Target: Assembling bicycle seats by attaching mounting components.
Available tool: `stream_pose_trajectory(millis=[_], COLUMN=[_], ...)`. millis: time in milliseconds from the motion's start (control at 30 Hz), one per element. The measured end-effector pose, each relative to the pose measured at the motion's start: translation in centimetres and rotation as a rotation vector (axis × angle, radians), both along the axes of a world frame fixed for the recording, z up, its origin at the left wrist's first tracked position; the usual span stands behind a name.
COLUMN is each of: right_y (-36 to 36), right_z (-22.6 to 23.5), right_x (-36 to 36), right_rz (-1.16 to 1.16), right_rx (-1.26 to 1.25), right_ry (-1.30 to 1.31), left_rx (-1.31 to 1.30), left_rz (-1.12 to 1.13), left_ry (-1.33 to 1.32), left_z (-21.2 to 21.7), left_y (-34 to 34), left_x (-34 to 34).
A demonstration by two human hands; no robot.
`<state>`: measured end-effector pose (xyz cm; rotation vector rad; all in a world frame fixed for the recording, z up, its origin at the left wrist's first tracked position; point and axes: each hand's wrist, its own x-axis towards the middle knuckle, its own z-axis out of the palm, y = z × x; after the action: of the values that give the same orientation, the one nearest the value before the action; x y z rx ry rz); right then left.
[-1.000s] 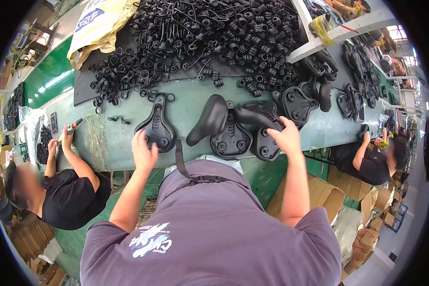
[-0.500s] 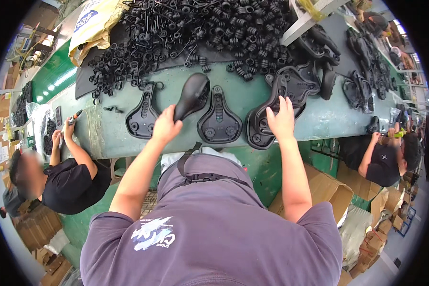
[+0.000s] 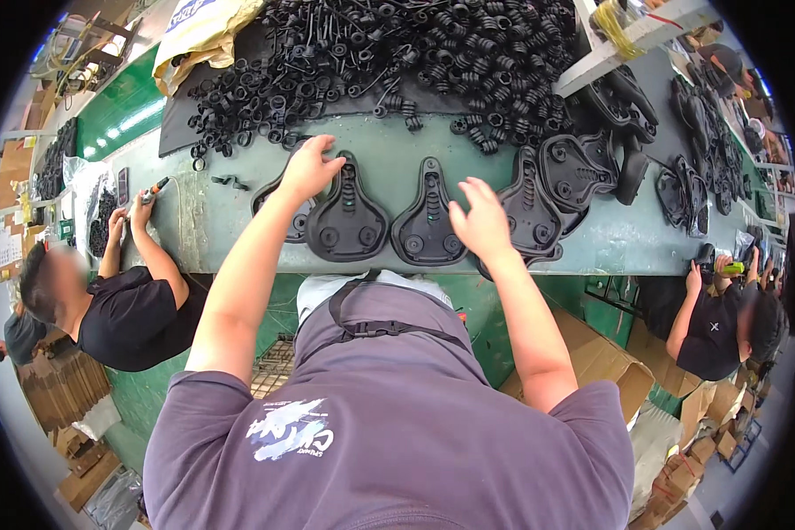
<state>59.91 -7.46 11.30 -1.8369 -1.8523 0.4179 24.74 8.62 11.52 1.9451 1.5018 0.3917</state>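
Several black bicycle saddles lie underside up on the green table before me. My left hand is beside the narrow nose of one saddle, thumb and fingers apart, holding nothing. Its wrist partly covers another saddle on the left. To the right lies a third saddle, apart from its neighbours. My right hand hovers open between that saddle and a further saddle, its fingers spread. Farther right another saddle rests against the pile.
Behind the saddles is a heap of black rings, springs and bolts. A yellow-white sack lies back left. A white metal post slants over the back right. One co-worker sits left, another right.
The saddle my left hand was gripping now lies underside up on the table, let go. My left hand has moved farther out; my right hand has come left off the right-hand saddles.
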Motion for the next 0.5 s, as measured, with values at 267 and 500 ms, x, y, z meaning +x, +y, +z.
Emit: stream_pose_trajectory(millis=[267,500], right_y=[5.0,16.1], right_z=[-5.8,-6.5], right_x=[-3.6,-4.5], right_rz=[-0.041,-0.339], right_rx=[-0.619,-0.253], right_ry=[-0.302,-0.206], left_rx=[0.058,-0.41], left_rz=[-0.048,0.3], left_ry=[0.439,0.142], left_z=[-2.6,-6.3], left_y=[-2.6,-4.7], left_x=[-13.4,-20.2])
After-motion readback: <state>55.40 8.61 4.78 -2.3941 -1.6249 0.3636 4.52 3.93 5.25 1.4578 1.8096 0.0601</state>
